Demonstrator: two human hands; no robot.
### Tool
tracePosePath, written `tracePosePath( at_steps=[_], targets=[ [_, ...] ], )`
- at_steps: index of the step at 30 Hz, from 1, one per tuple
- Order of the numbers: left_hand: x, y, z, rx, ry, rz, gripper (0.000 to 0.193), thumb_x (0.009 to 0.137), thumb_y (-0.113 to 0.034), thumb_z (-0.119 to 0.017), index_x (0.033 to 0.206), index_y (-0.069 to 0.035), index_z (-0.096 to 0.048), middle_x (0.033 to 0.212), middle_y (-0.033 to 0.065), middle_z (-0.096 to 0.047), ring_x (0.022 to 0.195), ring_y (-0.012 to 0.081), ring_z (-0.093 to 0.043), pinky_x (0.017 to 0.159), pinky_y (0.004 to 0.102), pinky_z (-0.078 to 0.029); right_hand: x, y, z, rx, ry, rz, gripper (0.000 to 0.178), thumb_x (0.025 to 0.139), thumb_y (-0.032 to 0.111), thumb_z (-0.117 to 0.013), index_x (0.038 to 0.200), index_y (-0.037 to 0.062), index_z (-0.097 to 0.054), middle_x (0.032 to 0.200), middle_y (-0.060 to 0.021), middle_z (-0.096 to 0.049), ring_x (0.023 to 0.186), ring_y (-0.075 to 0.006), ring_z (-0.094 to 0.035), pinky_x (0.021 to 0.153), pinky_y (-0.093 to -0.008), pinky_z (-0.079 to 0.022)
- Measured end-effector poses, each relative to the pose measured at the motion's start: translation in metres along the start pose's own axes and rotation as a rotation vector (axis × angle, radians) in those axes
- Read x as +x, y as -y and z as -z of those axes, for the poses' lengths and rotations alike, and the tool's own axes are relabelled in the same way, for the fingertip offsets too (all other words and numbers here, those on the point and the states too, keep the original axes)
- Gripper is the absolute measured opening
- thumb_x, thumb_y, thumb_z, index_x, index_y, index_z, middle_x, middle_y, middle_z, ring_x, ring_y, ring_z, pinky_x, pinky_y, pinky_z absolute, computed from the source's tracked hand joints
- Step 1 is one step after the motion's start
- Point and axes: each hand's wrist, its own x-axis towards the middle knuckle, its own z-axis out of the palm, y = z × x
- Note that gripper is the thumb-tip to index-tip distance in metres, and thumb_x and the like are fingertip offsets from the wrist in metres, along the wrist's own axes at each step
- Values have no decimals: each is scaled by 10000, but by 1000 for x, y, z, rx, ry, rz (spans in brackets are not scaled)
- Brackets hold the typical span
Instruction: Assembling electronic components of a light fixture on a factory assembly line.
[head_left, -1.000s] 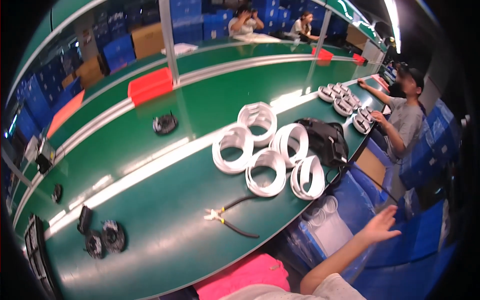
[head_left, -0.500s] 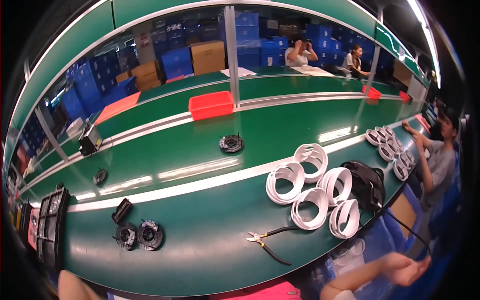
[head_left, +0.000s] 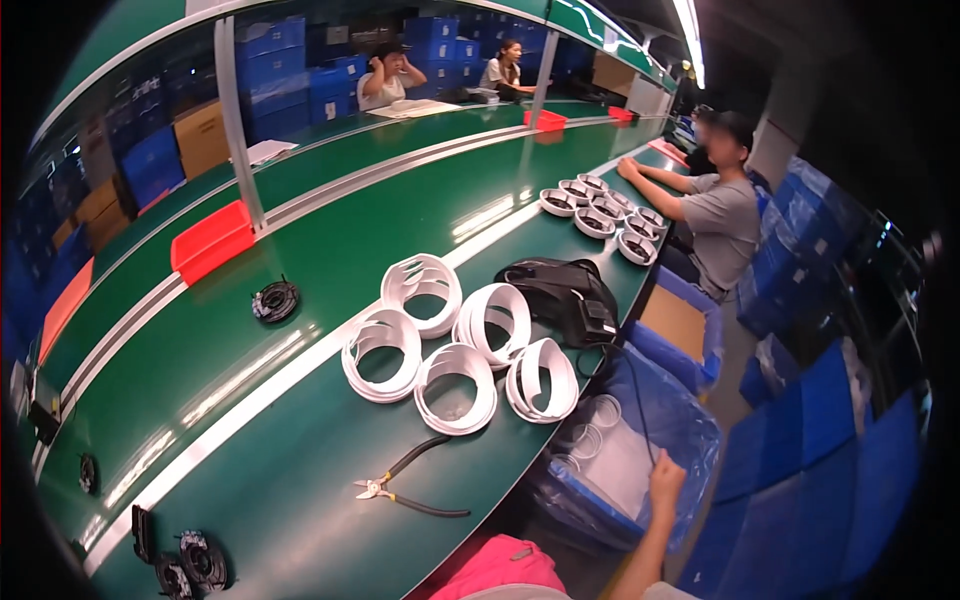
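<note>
My right hand (head_left: 666, 478) is closed around the end of a thin black cord (head_left: 640, 400), above a blue-lined bin (head_left: 690, 415). The cord runs up to a black bag-like bundle (head_left: 560, 295) on the table edge. Beside the bundle stand several stacks of white rings (head_left: 456, 392). Diagonal cutters (head_left: 374, 489) with dark handles lie spread nearer to me on the green table. White rings (head_left: 586, 440) and a pale sheet lie inside the bin. My left hand is out of view.
Dark round parts (head_left: 204, 560) sit at the lower left, another (head_left: 275, 299) on the far strip beside a red tray (head_left: 213, 242). White cups with dark insides (head_left: 594, 222) stand before a co-worker (head_left: 720, 215). A second bin (head_left: 672, 318) and blue boxes line the right.
My view has swung to the right, so the table things shift left. My right hand, with the cord, now shows over the bin. The left forearm has gone out of view.
</note>
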Motion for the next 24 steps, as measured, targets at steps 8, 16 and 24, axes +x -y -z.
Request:
tracePosePath(
  at_steps=[8,16,24],
  targets=[
    [7,36,14,-14,115,59,503,741,-279,-569,1096,34,-399,984,166,-508,853,198,-507,751,308,-406,-52,-66,-139,154,159,-358,480,840,327,-392,555,6,-606,522,-175,-556,532,-309,-571,593,-402,-435],
    [-16,37,29,97,202,213,540,730,-286,-581,1107,46,-383,986,178,-500,853,199,-502,755,303,-401,117,62,-119,805,-509,-102,198,798,197,-552,855,9,-574,792,-116,-609,732,-214,-585,671,-298,-448],
    [-37,21,37,193,280,391,578,719,-294,-592,1118,58,-367,988,190,-491,853,200,-496,760,298,-395,169,146,-63,31,344,96,587,694,554,-550,836,-12,-614,840,-183,-615,832,-284,-586,747,-348,-441]
  ],
)
